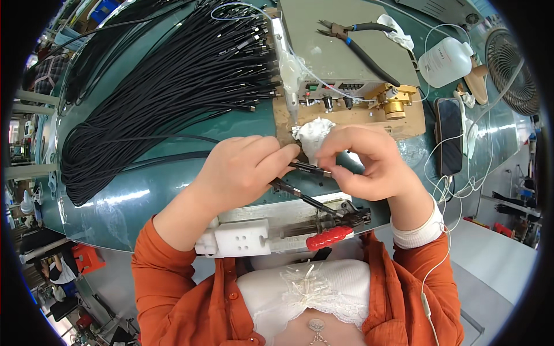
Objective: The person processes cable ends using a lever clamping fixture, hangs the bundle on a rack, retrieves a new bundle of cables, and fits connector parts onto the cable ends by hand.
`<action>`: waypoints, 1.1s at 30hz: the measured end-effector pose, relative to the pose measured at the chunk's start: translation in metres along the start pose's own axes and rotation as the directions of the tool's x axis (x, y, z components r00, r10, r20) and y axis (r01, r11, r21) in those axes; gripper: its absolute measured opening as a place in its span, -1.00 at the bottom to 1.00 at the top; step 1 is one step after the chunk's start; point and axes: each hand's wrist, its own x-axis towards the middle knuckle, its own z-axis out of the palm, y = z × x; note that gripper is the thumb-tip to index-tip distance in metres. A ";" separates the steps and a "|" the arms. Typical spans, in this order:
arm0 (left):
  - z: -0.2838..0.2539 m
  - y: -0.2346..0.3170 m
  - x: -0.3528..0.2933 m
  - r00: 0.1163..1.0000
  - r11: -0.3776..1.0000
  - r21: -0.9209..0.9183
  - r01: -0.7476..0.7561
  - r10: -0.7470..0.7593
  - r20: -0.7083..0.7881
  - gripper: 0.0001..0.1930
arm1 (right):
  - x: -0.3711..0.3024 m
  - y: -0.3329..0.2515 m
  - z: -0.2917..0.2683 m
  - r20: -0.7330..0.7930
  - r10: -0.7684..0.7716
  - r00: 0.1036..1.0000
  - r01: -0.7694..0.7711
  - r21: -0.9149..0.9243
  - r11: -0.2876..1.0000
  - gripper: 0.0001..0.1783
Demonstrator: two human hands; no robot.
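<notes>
My left hand point(245, 170) is closed on a black cable, whose slim plug point(309, 168) points to the right. At the metal tip of that plug, my right hand point(369, 164) has thumb and forefinger curled close round it; the exact contact is partly hidden. A second black cable plug point(287, 187) hangs out below the left fingers, angled down to the right. Just behind the fingers lies a crumpled white wipe point(313, 132), beneath the nozzle of an upright glue dispenser syringe point(290, 75). A white clamp block point(242, 237) and a red-handled clamp point(329, 237) sit at the table's near edge.
A large bundle of black cables point(144, 92) covers the left of the green table point(109, 222). Behind stand a grey control box point(323, 57) with pliers point(360, 49) on top and a brass regulator point(395, 104). Rightward are a white bottle point(445, 62), phone point(449, 135) and fan point(511, 69).
</notes>
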 end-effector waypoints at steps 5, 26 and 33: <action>0.006 -0.003 -0.008 0.999 0.999 0.004 0.043 -0.043 0.019 -0.67 | 0.000 -0.002 0.002 0.137 0.131 0.982 -0.146 0.103 0.984 -0.82; 0.022 -0.020 -0.011 0.975 0.975 -0.049 0.215 -0.218 -0.048 -0.68 | 0.009 0.036 0.020 -0.074 0.696 0.715 -0.561 0.534 0.633 -0.89; 0.023 -0.022 -0.012 0.981 0.984 -0.061 0.168 -0.172 -0.084 -0.71 | 0.007 0.034 0.022 -0.072 0.697 0.714 -0.557 0.544 0.627 -0.89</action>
